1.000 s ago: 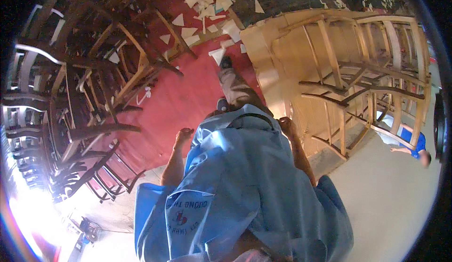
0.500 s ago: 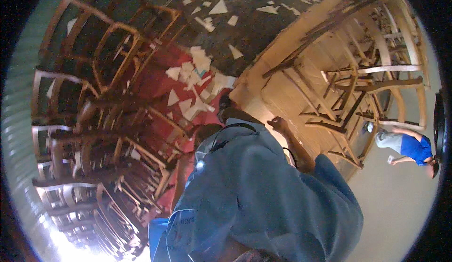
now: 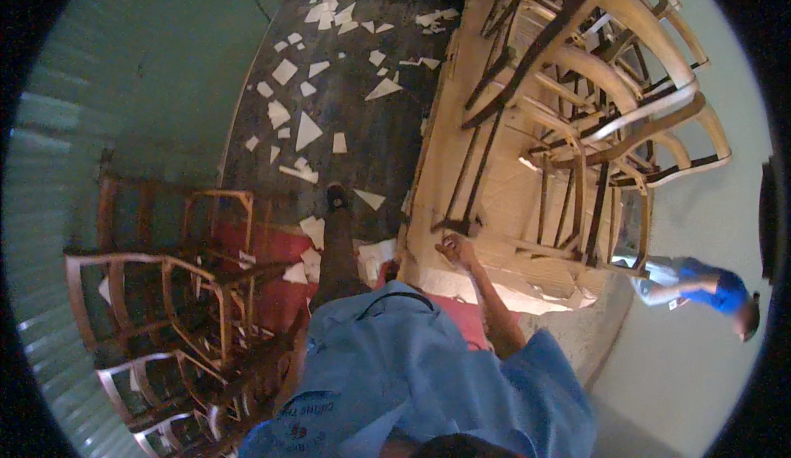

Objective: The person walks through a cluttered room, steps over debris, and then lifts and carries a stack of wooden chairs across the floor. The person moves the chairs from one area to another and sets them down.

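Observation:
My right hand (image 3: 456, 250) hangs in front of me with its fingers curled in, and I see nothing in it. It appears over the near part of the cardboard (image 3: 511, 273), close to the dark foot of a wooden chair frame (image 3: 474, 170); whether they touch I cannot tell. My left hand is hidden beside my body. A blue garment (image 3: 395, 351) covers my trunk, and one leg (image 3: 336, 240) reaches forward onto the dark floor strip (image 3: 362, 157).
Wooden chair frames stand stacked on the right (image 3: 634, 87) and left (image 3: 156, 273). White scraps (image 3: 307, 131) litter the dark floor and the red floor (image 3: 264, 268). A corrugated wall (image 3: 99, 112) rises on the left. A person in blue (image 3: 713, 289) stands far right.
I have moved forward along the dark strip, and my view has turned. The left chair frames lie lower in view, the right ones look larger. My right hand remains curled.

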Available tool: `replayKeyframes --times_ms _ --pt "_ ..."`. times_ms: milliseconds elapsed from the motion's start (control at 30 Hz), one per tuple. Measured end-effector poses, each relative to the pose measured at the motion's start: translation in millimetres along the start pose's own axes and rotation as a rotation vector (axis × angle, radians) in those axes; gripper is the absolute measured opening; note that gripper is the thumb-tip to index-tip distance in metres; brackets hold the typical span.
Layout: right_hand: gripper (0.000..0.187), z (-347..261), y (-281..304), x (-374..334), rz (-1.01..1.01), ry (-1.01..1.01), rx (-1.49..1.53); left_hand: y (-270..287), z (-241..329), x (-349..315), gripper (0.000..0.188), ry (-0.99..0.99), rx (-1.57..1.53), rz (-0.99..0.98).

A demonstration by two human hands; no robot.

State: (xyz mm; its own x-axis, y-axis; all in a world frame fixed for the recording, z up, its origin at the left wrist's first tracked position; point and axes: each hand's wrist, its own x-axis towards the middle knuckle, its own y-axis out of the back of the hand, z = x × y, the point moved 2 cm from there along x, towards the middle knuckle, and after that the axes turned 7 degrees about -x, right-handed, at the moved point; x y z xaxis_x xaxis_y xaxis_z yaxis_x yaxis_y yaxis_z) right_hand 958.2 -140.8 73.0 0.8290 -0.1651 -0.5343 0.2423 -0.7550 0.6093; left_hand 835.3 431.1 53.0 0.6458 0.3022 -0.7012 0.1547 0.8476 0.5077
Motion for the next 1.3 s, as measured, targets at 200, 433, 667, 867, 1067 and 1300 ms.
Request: replayKeyframes --times_ms 200,433,667,867,1067,1300 --pt "0.062 -71 -10 102 -0.112 -0.402 0.185 26 143 196 0.042 -0.114 0.297 -0.193" --pt "0.059 -139 31 187 0.036 -0.388 0.646 97 518 419 0.051 -0.339 0.654 -0.216" --pt "0.041 -119 67 244 0.058 -0.475 0.373 24 849 489 0.052 -0.574 0.259 -0.263" --pt "0.031 -72 166 425 -0.051 -0.426 -0.033 -68 900 539 0.049 -0.624 0.218 -0.357" --pt "0.044 -136 406 667 0.115 -0.415 -0.027 -100 838 542 0.050 -0.210 0.432 -0.451" --pt "0.038 -227 603 875 0.447 0.076 -0.188 -140 863 549 0.051 -0.025 0.308 -0.430"
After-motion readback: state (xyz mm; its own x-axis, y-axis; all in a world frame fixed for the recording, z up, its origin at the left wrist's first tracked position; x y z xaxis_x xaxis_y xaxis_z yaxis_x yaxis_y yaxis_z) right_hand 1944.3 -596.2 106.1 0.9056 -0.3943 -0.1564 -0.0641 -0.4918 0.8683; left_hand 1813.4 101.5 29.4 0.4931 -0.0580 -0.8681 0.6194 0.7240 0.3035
